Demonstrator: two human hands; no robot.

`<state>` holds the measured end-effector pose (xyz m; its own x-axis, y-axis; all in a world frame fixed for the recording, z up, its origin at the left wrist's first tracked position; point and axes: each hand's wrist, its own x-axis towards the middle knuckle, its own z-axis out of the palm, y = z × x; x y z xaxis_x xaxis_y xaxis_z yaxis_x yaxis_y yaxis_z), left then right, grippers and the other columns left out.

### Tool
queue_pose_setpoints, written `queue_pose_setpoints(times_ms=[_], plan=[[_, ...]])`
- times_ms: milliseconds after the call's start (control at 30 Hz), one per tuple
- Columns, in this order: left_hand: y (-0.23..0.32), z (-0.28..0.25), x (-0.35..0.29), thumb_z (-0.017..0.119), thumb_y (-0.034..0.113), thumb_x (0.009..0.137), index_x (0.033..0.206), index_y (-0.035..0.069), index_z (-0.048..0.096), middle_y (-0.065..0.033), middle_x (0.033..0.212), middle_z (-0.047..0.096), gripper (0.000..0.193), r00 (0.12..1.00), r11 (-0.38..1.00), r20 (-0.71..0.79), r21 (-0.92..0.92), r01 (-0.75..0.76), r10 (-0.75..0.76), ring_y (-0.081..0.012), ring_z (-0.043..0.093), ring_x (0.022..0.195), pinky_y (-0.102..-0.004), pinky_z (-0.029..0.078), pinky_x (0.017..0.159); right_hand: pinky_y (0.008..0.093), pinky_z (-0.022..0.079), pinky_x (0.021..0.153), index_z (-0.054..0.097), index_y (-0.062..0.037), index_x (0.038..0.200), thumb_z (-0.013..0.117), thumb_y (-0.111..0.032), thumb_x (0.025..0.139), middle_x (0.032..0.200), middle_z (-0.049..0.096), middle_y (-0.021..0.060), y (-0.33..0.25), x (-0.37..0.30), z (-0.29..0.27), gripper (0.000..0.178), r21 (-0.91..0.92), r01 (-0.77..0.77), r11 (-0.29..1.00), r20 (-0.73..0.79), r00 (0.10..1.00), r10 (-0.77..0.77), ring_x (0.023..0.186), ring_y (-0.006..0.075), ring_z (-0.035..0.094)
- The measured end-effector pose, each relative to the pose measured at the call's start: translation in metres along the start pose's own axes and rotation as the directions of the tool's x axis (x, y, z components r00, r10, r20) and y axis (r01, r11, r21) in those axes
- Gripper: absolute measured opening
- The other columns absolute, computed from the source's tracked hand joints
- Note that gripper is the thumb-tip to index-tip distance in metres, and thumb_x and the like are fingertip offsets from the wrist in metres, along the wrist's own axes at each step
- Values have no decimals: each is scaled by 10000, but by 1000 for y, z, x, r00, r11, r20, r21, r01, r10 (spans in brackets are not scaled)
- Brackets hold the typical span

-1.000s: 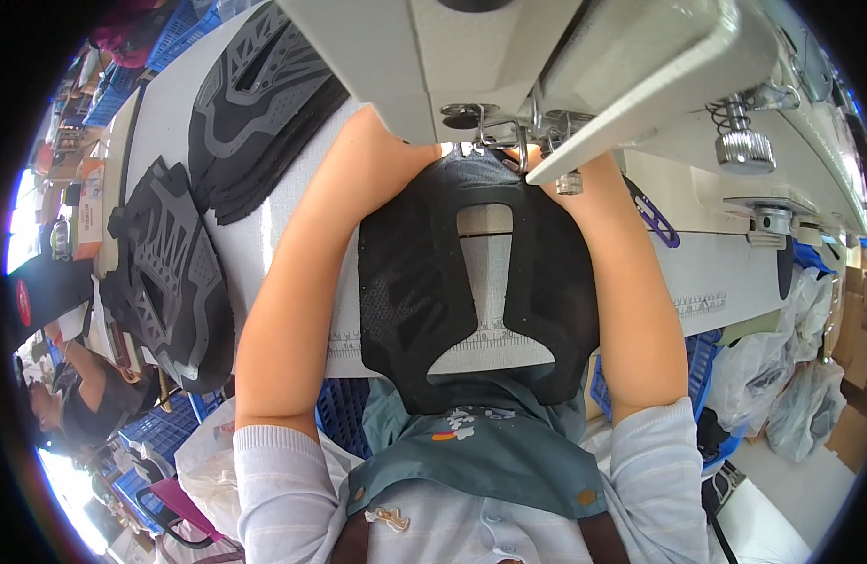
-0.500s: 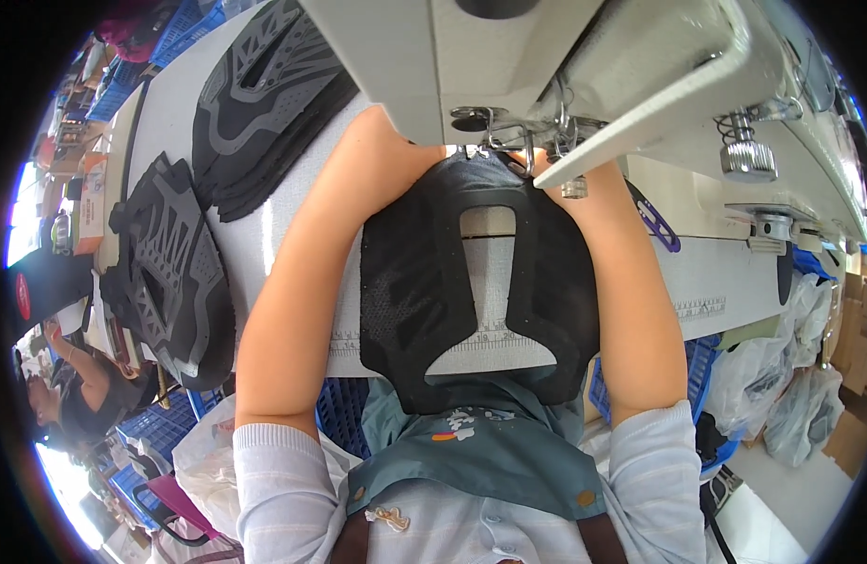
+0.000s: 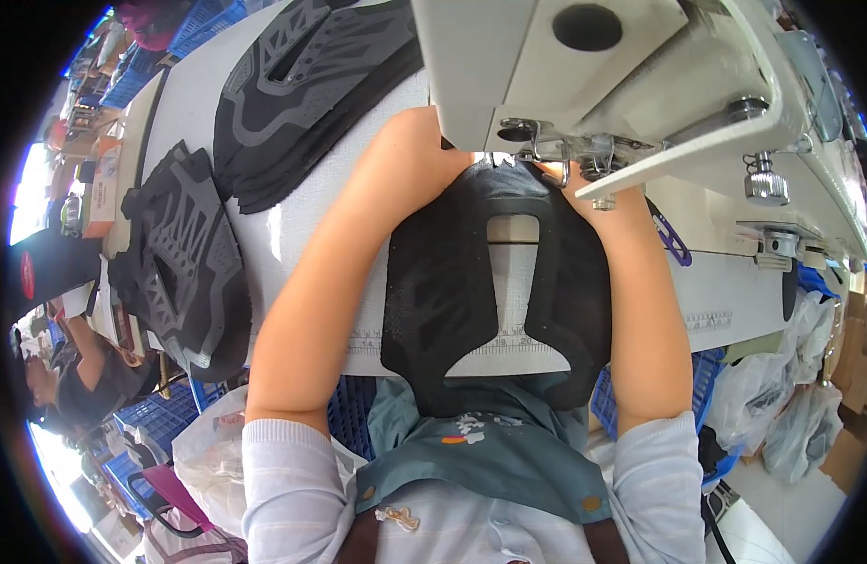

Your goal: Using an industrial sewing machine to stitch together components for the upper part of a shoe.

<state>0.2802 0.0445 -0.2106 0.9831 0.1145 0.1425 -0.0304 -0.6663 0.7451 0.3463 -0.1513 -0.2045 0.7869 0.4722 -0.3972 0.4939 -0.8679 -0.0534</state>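
Observation:
A black mesh shoe upper point(image 3: 443, 291) lies flat on the white sewing table point(image 3: 715, 301), its toe end pushed under the head of a white sewing machine point(image 3: 621, 85). My left hand point(image 3: 414, 136) rests on the piece's far left edge, mostly hidden behind the machine head. My right hand point(image 3: 584, 193) presses the far right edge next to the presser foot point(image 3: 555, 164), its fingers largely hidden too. Both forearms run along the sides of the piece.
Two stacks of black and grey shoe uppers point(image 3: 302, 94) point(image 3: 184, 254) lie on the table to my left. Blue crates point(image 3: 151, 423) and plastic bags point(image 3: 781, 414) stand around the table. Another person point(image 3: 71, 376) sits at the far left.
The shoe upper and both hands have slid a little further under the machine head; the view has tilted slightly.

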Motion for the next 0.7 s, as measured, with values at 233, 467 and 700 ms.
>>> queue_pose_setpoints(times_ms=[233,467,700], plan=[[-1,0,1,591,131,716,871,-25,626,-231,798,622,223,999,999,0,12,-43,43,-398,590,755,-414,477,676,392,408,970,582,-43,1152,492,-152,860,1163,592,152,-10,-12,-2,325,335,56,940,-362,929,74,1116,301,541],[-5,-1,-7,636,174,718,872,-37,635,-237,784,620,261,990,999,139,37,12,-17,-380,608,762,-413,474,694,376,487,808,660,-16,974,640,-341,772,918,663,156,-6,-4,9,383,281,4,960,-257,964,71,915,314,629],[32,-21,-26,674,223,737,891,-14,637,-186,722,602,285,918,969,334,189,157,-214,-282,597,680,-365,452,650,403,475,675,620,25,847,656,-301,739,766,624,197,-17,-47,8,346,589,32,807,-232,964,131,745,342,610]])
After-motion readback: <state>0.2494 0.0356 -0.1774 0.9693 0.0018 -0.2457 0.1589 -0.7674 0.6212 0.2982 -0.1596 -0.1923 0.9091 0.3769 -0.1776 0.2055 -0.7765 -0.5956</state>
